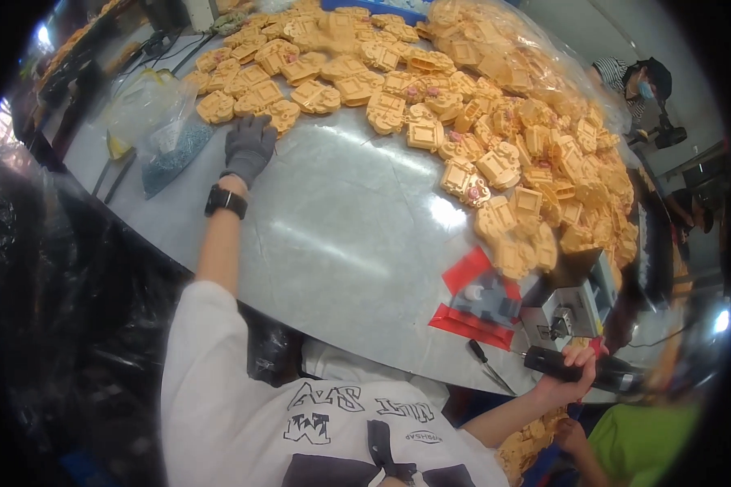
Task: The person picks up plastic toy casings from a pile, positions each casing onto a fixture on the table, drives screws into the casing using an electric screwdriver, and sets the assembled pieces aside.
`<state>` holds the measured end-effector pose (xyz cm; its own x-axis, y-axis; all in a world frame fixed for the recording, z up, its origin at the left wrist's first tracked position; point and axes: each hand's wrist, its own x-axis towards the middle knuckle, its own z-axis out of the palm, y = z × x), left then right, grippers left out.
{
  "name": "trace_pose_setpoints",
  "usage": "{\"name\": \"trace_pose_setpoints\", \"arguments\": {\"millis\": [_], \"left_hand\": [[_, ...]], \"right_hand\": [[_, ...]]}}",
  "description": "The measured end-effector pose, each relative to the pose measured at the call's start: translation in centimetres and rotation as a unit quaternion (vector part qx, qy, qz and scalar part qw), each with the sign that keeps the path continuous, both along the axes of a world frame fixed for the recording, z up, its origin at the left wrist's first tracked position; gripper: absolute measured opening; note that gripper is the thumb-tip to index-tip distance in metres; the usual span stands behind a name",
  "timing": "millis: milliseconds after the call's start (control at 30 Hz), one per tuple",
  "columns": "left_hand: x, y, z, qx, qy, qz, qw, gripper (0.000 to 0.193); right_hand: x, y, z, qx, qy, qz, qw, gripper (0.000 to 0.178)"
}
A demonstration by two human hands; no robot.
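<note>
Yellow plastic parts lie heaped along the table's far and right sides, probably for easy reach. At left, a clear bag keeps small dark pieces together. Left hand, gloved: arm stretched forward, palm down at the heap's near edge; cannot tell whether fingers grip a part. Right hand, bare: forearm angled outward, fingers wrapped round a black power driver, likely for steadiness, tip pointing left.
</note>
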<state>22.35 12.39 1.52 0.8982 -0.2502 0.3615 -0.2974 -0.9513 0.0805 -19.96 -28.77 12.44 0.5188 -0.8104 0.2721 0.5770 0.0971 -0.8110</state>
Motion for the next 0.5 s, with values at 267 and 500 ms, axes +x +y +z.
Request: {"name": "trace_pose_setpoints", "arguments": {"millis": [267,500], "left_hand": [[-14.7,-14.2,5.7,0.092,0.322,-0.058,0.94,0.049],[-17.5,-19.4,4.4,0.081,0.077,-0.39,0.914,0.045]], "right_hand": [[-9.0,-0.3,-2.0,0.025,0.037,-0.151,0.988,0.037],[-9.1,1.8,-2.3,0.043,0.059,-0.237,0.969,0.04]]}}
